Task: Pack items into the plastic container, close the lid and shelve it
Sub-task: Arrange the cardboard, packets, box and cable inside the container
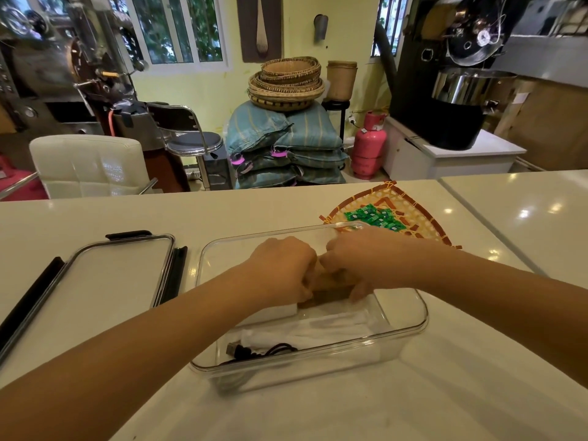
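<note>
Both hands curling tight round a brown box [331, 286] inside the container [410, 332]: left grip [283, 268] & right grip [353, 259] pinching it.

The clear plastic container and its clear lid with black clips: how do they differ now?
The clear plastic container is deep and holds items: a black cable, white packets and a brown box, which both hands grip. The clear lid with black clips is flat, bare and untouched, left of the container. Both are transparent, rectangular and rest on the white table.
</note>
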